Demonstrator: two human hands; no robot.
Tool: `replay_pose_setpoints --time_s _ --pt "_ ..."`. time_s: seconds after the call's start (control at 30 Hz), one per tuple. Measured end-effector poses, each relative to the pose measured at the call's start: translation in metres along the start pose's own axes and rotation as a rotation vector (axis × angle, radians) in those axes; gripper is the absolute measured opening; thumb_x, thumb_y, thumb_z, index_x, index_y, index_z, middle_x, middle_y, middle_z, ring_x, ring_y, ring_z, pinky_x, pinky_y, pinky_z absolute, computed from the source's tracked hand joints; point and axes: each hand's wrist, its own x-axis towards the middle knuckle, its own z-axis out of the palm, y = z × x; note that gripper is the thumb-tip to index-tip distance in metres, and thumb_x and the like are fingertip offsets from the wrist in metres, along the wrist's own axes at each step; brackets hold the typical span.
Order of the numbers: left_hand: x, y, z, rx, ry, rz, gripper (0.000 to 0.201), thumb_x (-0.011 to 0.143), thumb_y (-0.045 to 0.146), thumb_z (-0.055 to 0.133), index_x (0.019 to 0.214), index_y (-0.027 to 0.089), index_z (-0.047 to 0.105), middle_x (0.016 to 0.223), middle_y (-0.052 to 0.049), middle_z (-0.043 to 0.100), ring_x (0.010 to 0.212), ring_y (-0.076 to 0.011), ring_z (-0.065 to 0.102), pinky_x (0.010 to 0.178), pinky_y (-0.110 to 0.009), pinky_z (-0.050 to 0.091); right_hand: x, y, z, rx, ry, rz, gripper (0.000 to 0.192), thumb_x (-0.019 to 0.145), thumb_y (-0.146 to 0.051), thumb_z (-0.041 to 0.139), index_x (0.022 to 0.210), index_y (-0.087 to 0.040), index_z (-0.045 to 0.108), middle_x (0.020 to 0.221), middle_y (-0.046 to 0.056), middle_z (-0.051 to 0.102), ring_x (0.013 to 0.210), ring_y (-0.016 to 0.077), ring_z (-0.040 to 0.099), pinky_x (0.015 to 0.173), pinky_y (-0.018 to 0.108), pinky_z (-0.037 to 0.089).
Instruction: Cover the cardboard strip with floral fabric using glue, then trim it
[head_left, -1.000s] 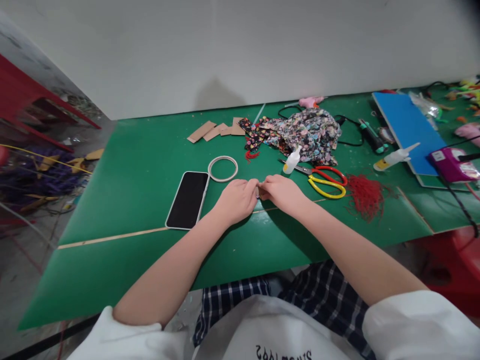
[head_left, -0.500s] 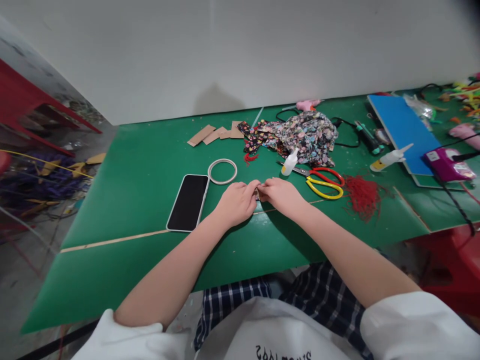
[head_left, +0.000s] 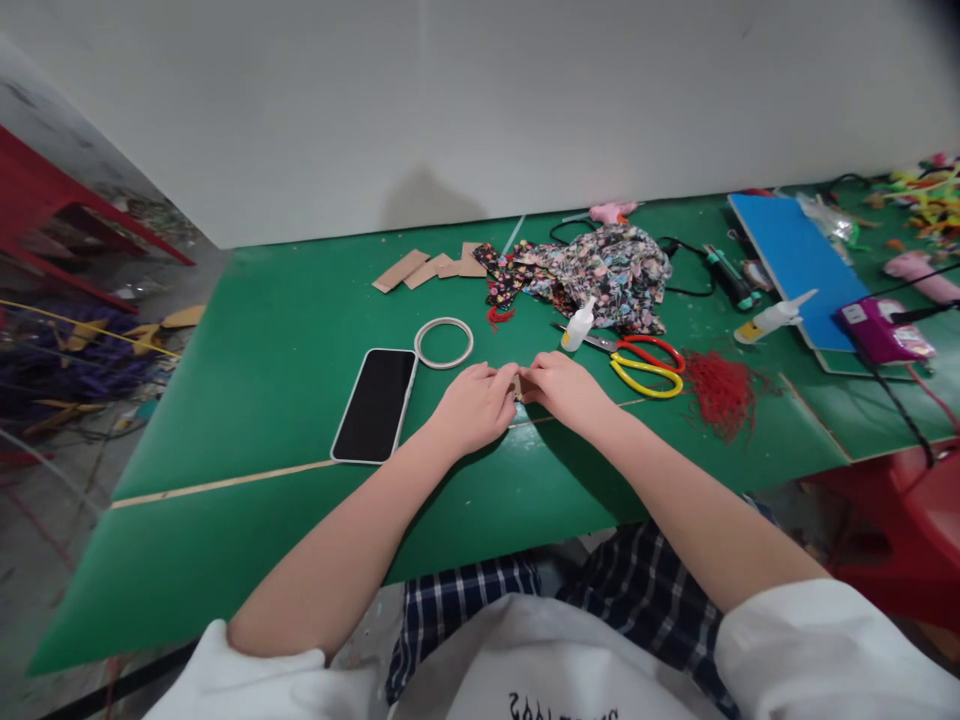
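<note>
both hands, left hand [head_left: 474,405] and right hand [head_left: 564,388], pinch a small brown piece [head_left: 517,385] mid-desk [head_left: 262,360], fingers closed. it looks tiny; a loose pinch could drop it beside the phone [head_left: 375,403].

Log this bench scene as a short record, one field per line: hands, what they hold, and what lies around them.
left hand: fingers closed on a small piece, meeting the right hand
right hand: pinching the same small piece; too small to identify
surface: green table
left of hands: phone, face up; white ring beyond it
right of hands: scissors with red and yellow handles, red thread pile
behind hands: small glue bottle, floral fabric, cardboard pieces
</note>
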Motion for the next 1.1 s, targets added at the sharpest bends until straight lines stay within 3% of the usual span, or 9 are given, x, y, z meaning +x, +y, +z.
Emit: replay_pose_setpoints --time_s 0.3,0.57,0.77,0.97,1.1 --pt "0.001 0.002 0.001 0.001 -0.018 0.001 0.031 0.086 0.017 0.035 0.114 0.011 0.048 0.092 -0.009 0.068 0.087 -0.022 0.061 0.097 -0.04 0.038 -0.001 -0.008 -0.005 -0.074 -0.029 0.003 0.025 0.09 -0.023 0.043 0.089 -0.013 0.066 0.09 0.01 0.061 0.088 0.0199 0.051 0.076 0.03 0.038" --pt "-0.002 0.004 -0.001 0.011 -0.016 -0.028 0.033 0.085 0.017 0.039 0.117 0.013 0.047 0.097 -0.008 0.068 0.093 -0.0219 0.062 0.097 -0.042 0.038 -0.016 -0.007 0.005 -0.051 0.044 0.001 0.033 0.088 -0.027 0.049 0.117 -0.012 0.056 0.107 0.012 0.063 0.102 0.0219 0.055 0.092 0.036 0.038" --pt "-0.002 0.001 0.004 0.027 -0.008 -0.043 0.035 0.086 0.017 0.039 0.119 0.012 0.048 0.103 -0.01 0.068 0.099 -0.0215 0.061 0.101 -0.042 0.034 -0.035 -0.008 0.017 -0.015 0.125 0.018 0.043 0.087 -0.028 0.05 0.127 -0.011 0.05 0.134 0.013 0.051 0.124 0.0253 0.045 0.105 0.042 0.034" --pt "0.0 -0.001 0.005 0.037 -0.002 -0.02 0.036 0.085 0.019 0.041 0.118 0.011 0.053 0.103 -0.01 0.068 0.096 -0.0219 0.061 0.101 -0.042 0.034 -0.052 0.01 0.018 0.19 0.341 0.101 0.036 0.088 -0.028 0.045 0.119 -0.015 0.059 0.124 0.011 0.059 0.12 0.0223 0.051 0.104 0.041 0.04" --pt "0.003 0.0 0.006 0.053 0.002 0.007 0.038 0.087 0.025 0.04 0.121 0.012 0.054 0.108 -0.01 0.066 0.096 -0.0245 0.057 0.095 -0.043 0.036 -0.051 0.021 0.012 0.235 0.38 0.194 0.036 0.09 -0.024 0.04 0.118 -0.012 0.058 0.121 0.013 0.061 0.116 0.0219 0.055 0.101 0.042 0.042"
